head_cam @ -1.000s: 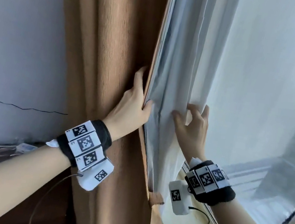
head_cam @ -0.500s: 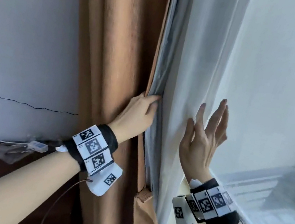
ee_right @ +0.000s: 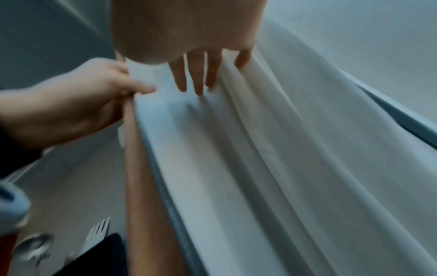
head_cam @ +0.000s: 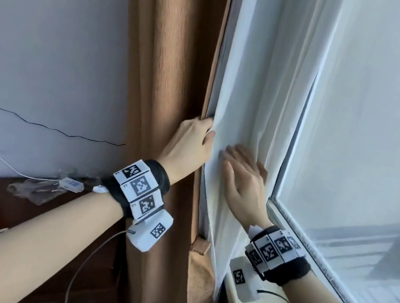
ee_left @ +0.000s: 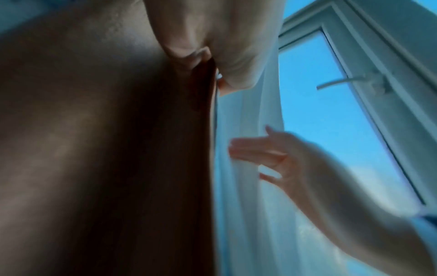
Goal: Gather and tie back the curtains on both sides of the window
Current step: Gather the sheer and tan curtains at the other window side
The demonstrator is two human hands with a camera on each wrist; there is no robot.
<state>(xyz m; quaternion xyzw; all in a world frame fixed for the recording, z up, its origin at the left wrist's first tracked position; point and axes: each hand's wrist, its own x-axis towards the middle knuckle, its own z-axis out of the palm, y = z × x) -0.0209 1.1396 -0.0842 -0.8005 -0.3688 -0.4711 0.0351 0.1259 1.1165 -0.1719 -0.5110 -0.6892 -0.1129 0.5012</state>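
Head view: left hand (head_cam: pixel 189 146) pinches brown curtain (head_cam: pixel 171 66) edge; right hand (head_cam: pixel 244 183) presses flat on sheer curtain (head_cam: pixel 254 80).

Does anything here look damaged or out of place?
Yes: a thin dark crack runs jaggedly across the wall left of the brown curtain. Below it, a crumpled plastic wrapper and a white cable lie loose on the dark surface. The curtains themselves look undamaged.
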